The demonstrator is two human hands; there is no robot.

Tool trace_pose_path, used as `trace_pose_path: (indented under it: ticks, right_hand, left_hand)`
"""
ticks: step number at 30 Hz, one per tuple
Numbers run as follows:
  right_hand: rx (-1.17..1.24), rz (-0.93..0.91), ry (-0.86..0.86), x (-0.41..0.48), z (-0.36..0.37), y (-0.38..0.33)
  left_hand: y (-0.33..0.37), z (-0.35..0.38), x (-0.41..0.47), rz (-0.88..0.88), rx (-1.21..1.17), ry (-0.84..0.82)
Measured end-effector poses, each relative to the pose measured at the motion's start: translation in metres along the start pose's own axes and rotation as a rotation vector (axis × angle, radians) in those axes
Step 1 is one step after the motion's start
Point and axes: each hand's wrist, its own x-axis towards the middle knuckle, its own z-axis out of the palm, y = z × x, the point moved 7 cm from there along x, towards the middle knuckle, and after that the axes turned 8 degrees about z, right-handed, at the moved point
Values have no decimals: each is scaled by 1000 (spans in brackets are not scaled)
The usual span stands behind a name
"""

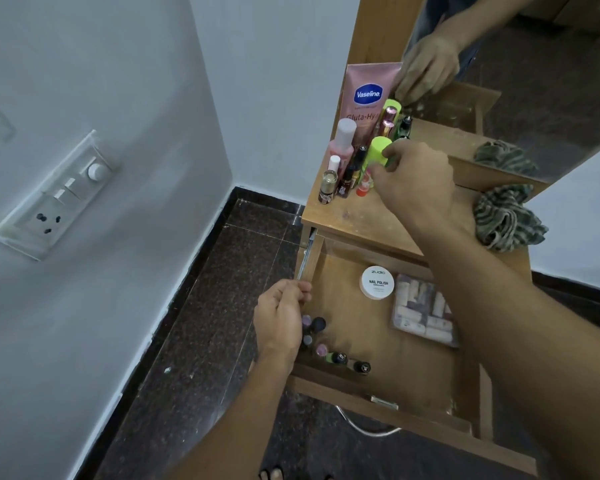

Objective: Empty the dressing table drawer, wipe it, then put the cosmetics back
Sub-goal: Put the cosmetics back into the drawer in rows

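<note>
The wooden drawer (378, 344) is pulled open below the dressing table top (364, 216). Inside lie a white nail polish remover tub (377, 283), a clear packet of small tubes (425, 311) and several small nail polish bottles (321, 342) along the front left. My right hand (414, 183) is shut on a lime-green bottle (378, 152) standing among cosmetics on the top. My left hand (281, 315) rests on the drawer's left edge, fingers curled with nothing seen in them. A pink Vaseline tube (368, 95) leans at the back.
A striped green cloth (506, 220) lies bunched on the right of the table top. A mirror (516, 81) stands behind, reflecting my hand and the cloth. A switchboard (54, 195) is on the left wall. Dark speckled floor (205, 341) lies beside the table.
</note>
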Motion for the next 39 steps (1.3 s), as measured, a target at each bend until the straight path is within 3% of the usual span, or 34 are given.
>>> trace_pose_path:
  ticks: [14,19,28,39]
  right_hand:
    - [70,-88,22,-36,-6,0]
    - [39,-96,-251,-115,24,33]
    - [-36,86,-497,-178,68,79]
    - [-77,105,-615,-187,88,75]
  left_hand:
    - [0,2,-2,-14,-5,-22]
    - [2,2,-2,-18,10,-25]
    - [1,3,-3,-10,42,-34]
    - [5,2,-5,-1,38,-22]
